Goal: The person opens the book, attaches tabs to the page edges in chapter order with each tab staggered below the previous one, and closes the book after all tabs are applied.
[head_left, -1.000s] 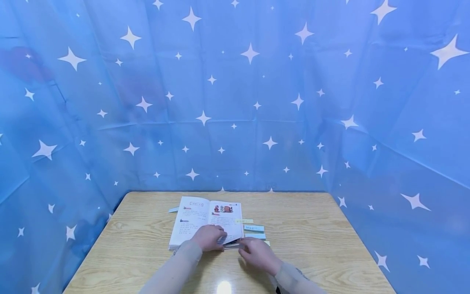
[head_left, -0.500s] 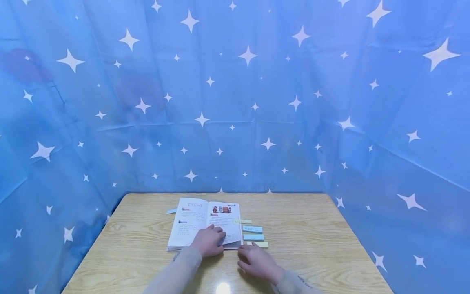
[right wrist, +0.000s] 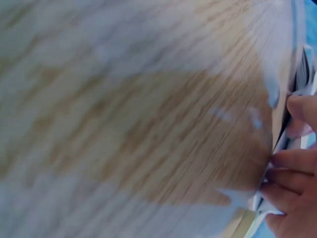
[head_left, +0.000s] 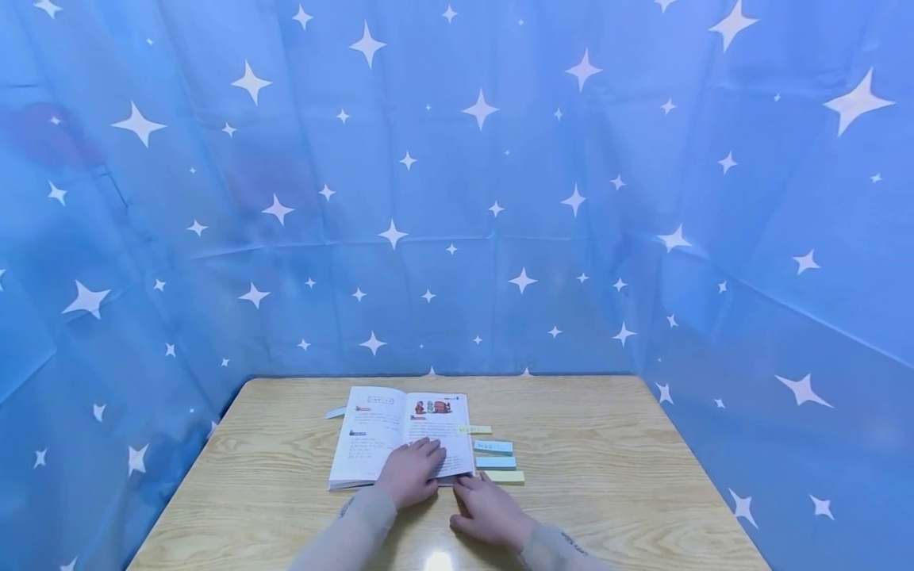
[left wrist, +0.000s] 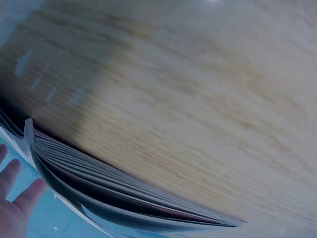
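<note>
An open book point(head_left: 366, 440) with printed text and a small coloured picture lies on the wooden table. My left hand point(head_left: 410, 473) rests on its lower middle, fingers spread over the right-hand page. In the left wrist view, part of my left hand point(left wrist: 17, 206) shows beyond the book's layered page edges point(left wrist: 119, 183). My right hand point(head_left: 489, 511) is at the book's lower right corner, its fingertips touching the edge and its thumb apart from them. In the right wrist view, the fingers point(right wrist: 297, 181) meet the page edges; the contact is partly cut off by the frame.
Yellow and blue paper tabs, such as a yellow one point(head_left: 504, 477) and a blue one point(head_left: 494, 447), stick out on the book's right. Another blue tab point(head_left: 336, 412) shows on its left. A blue star-patterned curtain point(head_left: 457, 182) surrounds the wooden table point(head_left: 607, 444).
The lifted lower right page corner has come down nearly flat. My right hand has shifted down and slightly left, uncovering the lowest yellow tab. My left hand has stayed on the book, its fingers now more spread.
</note>
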### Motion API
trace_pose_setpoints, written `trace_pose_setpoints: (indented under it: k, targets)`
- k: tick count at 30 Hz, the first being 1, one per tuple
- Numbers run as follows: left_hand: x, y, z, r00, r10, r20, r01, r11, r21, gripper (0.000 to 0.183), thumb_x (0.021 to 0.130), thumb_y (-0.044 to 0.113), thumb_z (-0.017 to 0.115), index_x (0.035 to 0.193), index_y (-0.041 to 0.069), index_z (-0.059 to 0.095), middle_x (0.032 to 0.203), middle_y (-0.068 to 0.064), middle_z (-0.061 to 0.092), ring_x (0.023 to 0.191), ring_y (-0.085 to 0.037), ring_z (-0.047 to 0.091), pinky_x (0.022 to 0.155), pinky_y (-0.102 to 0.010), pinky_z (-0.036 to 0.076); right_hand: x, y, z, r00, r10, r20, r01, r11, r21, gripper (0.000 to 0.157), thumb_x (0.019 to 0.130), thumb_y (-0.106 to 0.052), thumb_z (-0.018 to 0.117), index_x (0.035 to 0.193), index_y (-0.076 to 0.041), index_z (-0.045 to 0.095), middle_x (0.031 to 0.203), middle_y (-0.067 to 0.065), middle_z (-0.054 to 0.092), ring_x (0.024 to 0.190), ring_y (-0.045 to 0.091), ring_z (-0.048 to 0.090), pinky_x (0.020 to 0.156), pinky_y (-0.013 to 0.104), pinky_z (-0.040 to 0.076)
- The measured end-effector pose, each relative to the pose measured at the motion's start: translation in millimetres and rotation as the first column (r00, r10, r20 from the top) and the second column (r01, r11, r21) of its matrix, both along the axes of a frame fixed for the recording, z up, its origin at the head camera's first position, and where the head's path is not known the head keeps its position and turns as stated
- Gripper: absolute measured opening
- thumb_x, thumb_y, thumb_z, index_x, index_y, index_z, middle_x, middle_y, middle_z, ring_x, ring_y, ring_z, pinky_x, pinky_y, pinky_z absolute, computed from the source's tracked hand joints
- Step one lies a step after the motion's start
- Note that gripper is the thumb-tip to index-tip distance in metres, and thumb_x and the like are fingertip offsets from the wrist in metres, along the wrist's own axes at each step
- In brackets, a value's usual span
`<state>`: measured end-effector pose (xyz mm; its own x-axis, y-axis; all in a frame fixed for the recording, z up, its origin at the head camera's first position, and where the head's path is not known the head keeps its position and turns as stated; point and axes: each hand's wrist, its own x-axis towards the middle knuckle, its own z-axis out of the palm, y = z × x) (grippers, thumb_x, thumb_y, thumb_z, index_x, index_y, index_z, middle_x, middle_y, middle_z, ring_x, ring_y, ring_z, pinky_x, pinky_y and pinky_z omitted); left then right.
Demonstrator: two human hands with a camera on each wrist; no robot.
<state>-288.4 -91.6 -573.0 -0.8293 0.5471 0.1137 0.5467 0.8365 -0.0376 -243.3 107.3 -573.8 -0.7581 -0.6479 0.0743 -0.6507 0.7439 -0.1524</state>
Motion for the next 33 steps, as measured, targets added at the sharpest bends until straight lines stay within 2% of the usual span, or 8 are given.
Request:
trace_pose_setpoints:
  k: [5,9,11,13,18,24,28,33]
  targets:
    - [1.1,0.6,-4.3,1.000,0.017,0.000,-0.017,1.000,-0.012,0.053,0.087,0.039,0.064,0.136,0.019,0.058,0.140,-0.001,0.053,0.131,-0.024,0.047,0.106,-0.046,0.040,1.5,-3.7,3.1,1.000,-0.001,0.009,0.001,1.000,-0.011,0.056,0.088,-0.041,0.065,0.123,0.003,0.063,0.125,0.016,0.062,0.120,0.026,0.056,0.106,0.051,0.038]
    - [3.8,2.2,-3.2,1.000,0.015,0.002,-0.015,1.000,-0.010,0.051,0.088,0.038,0.063,0.135,0.019,0.058,0.141,-0.001,0.053,0.132,-0.023,0.045,0.107,-0.047,0.038,2.0,-6.0,5.3,1.000,0.013,-0.012,-0.013,0.999,-0.039,0.040,0.086,-0.038,0.067,0.106,-0.003,0.067,0.109,0.008,0.067,0.108,0.022,0.062,0.103,0.051,0.042]
    - [5.4,3.0,-1.8,1.000,0.011,0.013,-0.011,1.000,-0.006,0.050,0.089,0.038,0.063,0.135,0.019,0.058,0.141,-0.001,0.053,0.132,-0.024,0.045,0.107,-0.048,0.037,2.0,-6.3,4.4,1.000,0.019,-0.024,-0.020,0.999,-0.049,0.036,0.085,-0.036,0.068,0.103,-0.005,0.067,0.105,0.006,0.068,0.105,0.021,0.063,0.102,0.051,0.043]
    - [6.6,3.3,-0.9,1.000,0.007,0.021,-0.007,1.000,0.002,0.049,0.089,0.037,0.062,0.134,0.019,0.059,0.140,-0.001,0.054,0.131,-0.024,0.046,0.107,-0.048,0.038,2.1,-6.1,4.2,1.000,0.018,-0.019,-0.019,0.998,-0.055,0.036,0.085,-0.035,0.068,0.103,-0.004,0.067,0.105,0.007,0.068,0.105,0.021,0.063,0.102,0.051,0.042]
    - [7.3,2.8,-2.0,0.999,0.005,0.046,-0.006,1.000,0.027,0.047,0.090,0.036,0.062,0.133,0.019,0.060,0.139,-0.001,0.055,0.130,-0.025,0.048,0.107,-0.047,0.038,2.8,-6.2,5.0,1.000,-0.005,0.022,0.006,0.999,-0.035,0.047,0.087,-0.036,0.066,0.117,0.001,0.066,0.117,0.012,0.067,0.113,0.023,0.061,0.104,0.049,0.042]
    - [9.2,3.0,-2.0,0.997,0.017,0.071,-0.021,0.998,0.054,0.047,0.089,0.035,0.062,0.133,0.018,0.060,0.139,-0.003,0.055,0.129,-0.026,0.048,0.107,-0.047,0.038,1.5,-7.3,4.2,1.000,-0.004,0.006,0.004,0.999,-0.054,0.040,0.086,-0.034,0.067,0.110,-0.002,0.067,0.109,0.007,0.067,0.099,0.019,0.063,0.089,0.035,0.053]
    - [9.5,3.5,-4.1,0.997,0.022,0.070,-0.026,0.998,0.065,0.047,0.089,0.034,0.062,0.133,0.018,0.060,0.138,-0.003,0.055,0.129,-0.026,0.048,0.107,-0.048,0.038,1.2,-8.1,3.0,1.000,0.001,-0.016,-0.002,0.999,-0.054,0.044,0.086,-0.034,0.067,0.113,0.000,0.066,0.109,0.007,0.065,0.097,0.018,0.061,0.084,0.030,0.054]
    - [7.4,3.7,-8.2,0.998,0.021,0.061,-0.025,0.998,0.065,0.049,0.090,0.036,0.061,0.136,0.019,0.058,0.141,-0.002,0.053,0.131,-0.024,0.046,0.108,-0.048,0.037,-1.3,-9.4,0.2,1.000,0.004,-0.018,-0.005,0.997,-0.072,0.038,0.086,-0.035,0.067,0.107,-0.003,0.066,0.097,0.001,0.063,0.091,0.014,0.059,0.078,0.029,0.053]
